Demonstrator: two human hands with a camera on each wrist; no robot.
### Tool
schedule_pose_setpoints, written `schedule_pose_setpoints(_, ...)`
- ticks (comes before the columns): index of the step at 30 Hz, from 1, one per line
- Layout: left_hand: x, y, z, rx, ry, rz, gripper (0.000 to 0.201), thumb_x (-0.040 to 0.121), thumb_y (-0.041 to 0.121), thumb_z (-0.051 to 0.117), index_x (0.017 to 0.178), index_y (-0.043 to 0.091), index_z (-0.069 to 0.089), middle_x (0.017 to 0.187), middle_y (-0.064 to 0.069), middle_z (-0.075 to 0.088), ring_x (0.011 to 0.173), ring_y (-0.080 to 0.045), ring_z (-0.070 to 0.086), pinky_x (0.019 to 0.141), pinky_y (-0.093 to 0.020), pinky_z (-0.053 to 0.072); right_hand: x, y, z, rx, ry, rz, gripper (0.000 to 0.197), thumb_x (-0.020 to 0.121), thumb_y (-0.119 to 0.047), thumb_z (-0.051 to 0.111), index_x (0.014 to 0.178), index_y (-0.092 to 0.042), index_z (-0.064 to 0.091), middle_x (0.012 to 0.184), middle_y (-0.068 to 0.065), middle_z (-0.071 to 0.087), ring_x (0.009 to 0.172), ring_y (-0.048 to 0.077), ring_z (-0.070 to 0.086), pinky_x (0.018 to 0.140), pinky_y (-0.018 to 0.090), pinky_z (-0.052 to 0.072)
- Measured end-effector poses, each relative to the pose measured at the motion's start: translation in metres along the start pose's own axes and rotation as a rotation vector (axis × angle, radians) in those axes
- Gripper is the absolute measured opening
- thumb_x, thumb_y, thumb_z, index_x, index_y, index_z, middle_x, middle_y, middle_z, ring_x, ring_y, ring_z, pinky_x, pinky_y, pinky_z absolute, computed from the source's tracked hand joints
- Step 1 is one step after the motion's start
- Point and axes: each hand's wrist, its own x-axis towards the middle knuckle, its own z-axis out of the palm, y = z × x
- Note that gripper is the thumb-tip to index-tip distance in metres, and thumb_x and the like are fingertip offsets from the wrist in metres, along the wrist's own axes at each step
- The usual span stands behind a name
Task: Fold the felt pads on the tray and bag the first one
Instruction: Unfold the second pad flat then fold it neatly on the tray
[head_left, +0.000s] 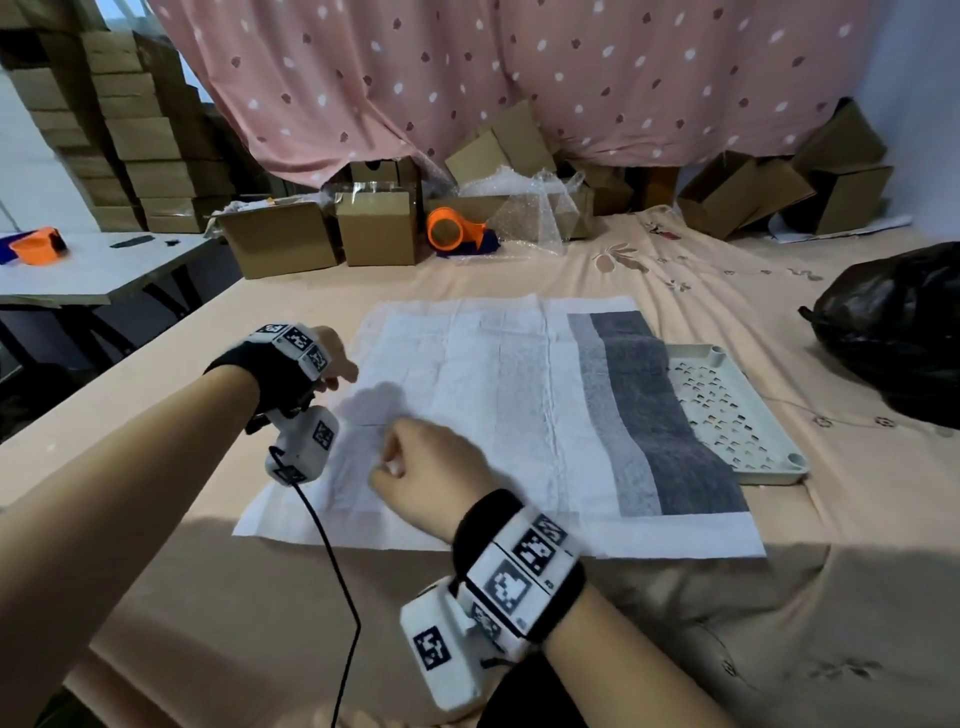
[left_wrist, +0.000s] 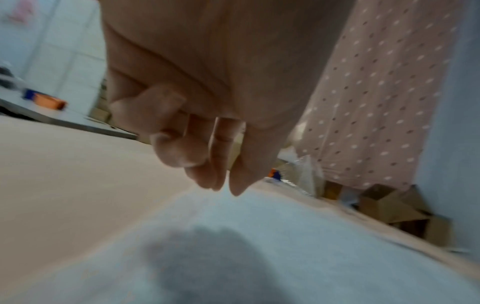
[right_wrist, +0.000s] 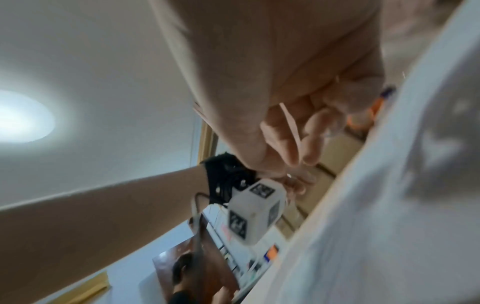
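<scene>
A large white felt pad (head_left: 493, 415) lies spread flat on the peach cloth, and its right part covers a grey pad (head_left: 660, 426) and the white perforated tray (head_left: 737, 405). My left hand (head_left: 332, 364) hovers over the pad's left edge. In the left wrist view the left hand (left_wrist: 224, 188) has loosely curled fingers that hold nothing, just above the white pad (left_wrist: 259, 236). My right hand (head_left: 415, 462) sits over the pad's near-left part. The right wrist view shows the right hand (right_wrist: 298, 156) curled with thumb against fingers, beside the pad (right_wrist: 389, 205). I see nothing held in it.
A black plastic bag (head_left: 898, 332) lies at the far right. Cardboard boxes (head_left: 280, 239), bubble wrap and an orange tape dispenser (head_left: 449, 228) line the back. A black cable (head_left: 332, 561) hangs from my left wrist. A grey side table (head_left: 78, 270) stands at the left.
</scene>
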Motion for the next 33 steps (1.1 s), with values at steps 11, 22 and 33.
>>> schedule_pose_setpoints(11,-0.037,0.172,0.053,-0.324,-0.265,0.252,0.024,0.091,0.018,0.053,0.069,0.008,0.059,0.05,-0.004,0.064,0.041,-0.015,0.057,0.04,-0.012,0.04,-0.067,0.065,-0.049,-0.572,0.1,0.324,0.039,0.088,-0.035,0.054,0.117,-0.01,0.044,0.116,0.01,0.056,0.105,0.027,0.058,0.069,0.032,0.035)
schedule_pose_setpoints(22,-0.042,0.188,0.085,0.075,-0.08,0.307,0.024,0.086,0.019,0.057,0.106,0.007,0.062,0.102,-0.01,0.063,0.103,-0.027,0.063,0.079,-0.024,0.052,-0.079,0.086,-0.039,-0.504,0.171,0.45,0.042,0.029,-0.034,0.09,0.055,-0.015,0.063,0.049,0.005,0.061,0.043,0.022,0.06,0.042,0.022,0.043)
schedule_pose_setpoints(33,-0.032,0.192,0.091,0.241,0.004,0.32,0.028,0.071,0.047,0.067,0.068,0.019,0.063,0.06,-0.001,0.057,0.051,-0.016,0.051,0.049,-0.019,0.039,-0.083,0.098,-0.039,-0.423,0.207,0.373,0.014,0.064,-0.01,0.053,0.054,-0.014,0.062,0.045,0.003,0.061,0.038,0.016,0.06,0.035,0.016,0.037)
